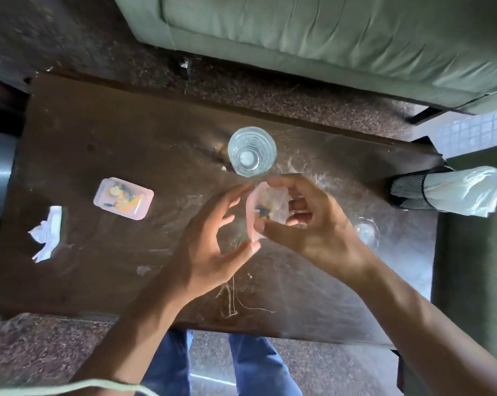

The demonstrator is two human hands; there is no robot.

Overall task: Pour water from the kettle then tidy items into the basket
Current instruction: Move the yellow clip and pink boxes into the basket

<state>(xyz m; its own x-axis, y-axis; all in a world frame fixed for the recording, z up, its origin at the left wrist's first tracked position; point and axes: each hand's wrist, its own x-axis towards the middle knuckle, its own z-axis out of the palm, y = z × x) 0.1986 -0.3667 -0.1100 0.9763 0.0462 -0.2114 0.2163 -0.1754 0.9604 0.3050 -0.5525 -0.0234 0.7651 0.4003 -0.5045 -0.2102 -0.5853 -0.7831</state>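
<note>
Just below the clear glass on the dark wooden table, the right hand grips a small pink box, fingers and thumb curled round its edges. The left hand hovers just left of that box, its fingers spread apart and holding nothing. A second pink box lies well left of the glass, a crumpled white tissue farther left still, and a mesh basket with a white bag lies right of the glass at the table's edge.
</note>
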